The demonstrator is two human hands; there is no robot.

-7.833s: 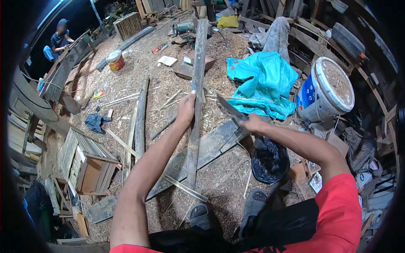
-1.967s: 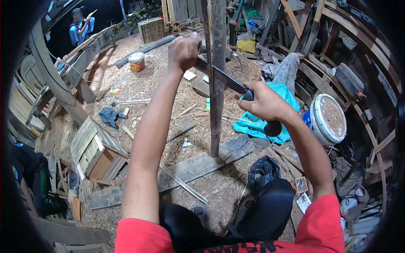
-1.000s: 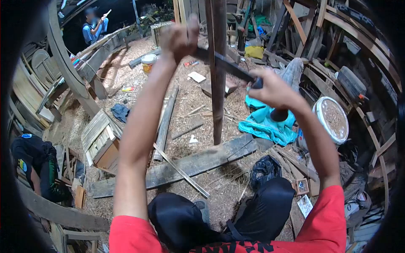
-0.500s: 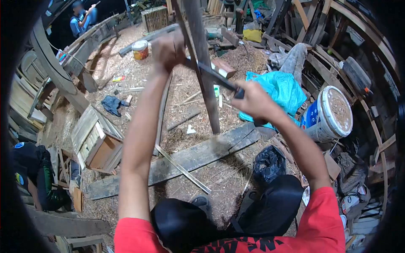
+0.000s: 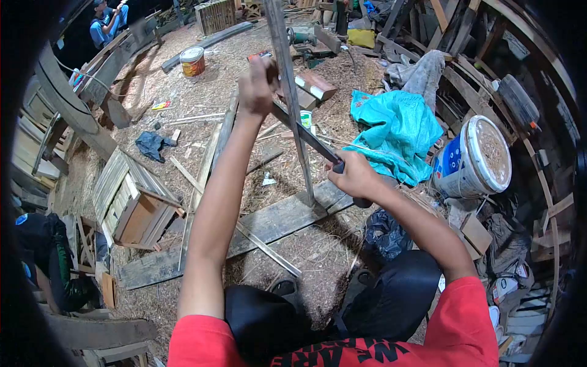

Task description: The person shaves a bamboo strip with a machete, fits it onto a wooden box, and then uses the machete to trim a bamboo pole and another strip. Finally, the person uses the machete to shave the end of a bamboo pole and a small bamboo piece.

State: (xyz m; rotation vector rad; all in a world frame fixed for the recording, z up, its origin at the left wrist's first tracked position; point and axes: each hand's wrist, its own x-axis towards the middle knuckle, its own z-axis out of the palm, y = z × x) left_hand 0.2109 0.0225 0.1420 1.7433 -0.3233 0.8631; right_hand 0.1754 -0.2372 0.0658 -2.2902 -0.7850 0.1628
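My right hand [image 5: 356,177] is closed on the dark handle of a long blade [image 5: 312,139], which slants up and left across an upright wooden strip [image 5: 292,104]. The strip's lower end rests on a weathered plank [image 5: 263,229] lying on the ground. My left hand [image 5: 257,85] is closed beside the upper part of the strip, at the far end of the blade. What exactly its fingers hold is hidden.
A teal sack [image 5: 397,131] and a white-and-blue bucket [image 5: 471,159] stand at the right. A wooden box [image 5: 137,208] and a small tin [image 5: 192,62] are at the left. One person [image 5: 109,23] sits far back left; another [image 5: 46,251] is at the left edge.
The strip and both hands show slightly shifted, with the left hand lower and to the right. The view has also shifted, and more of the blade shows beside the strip.
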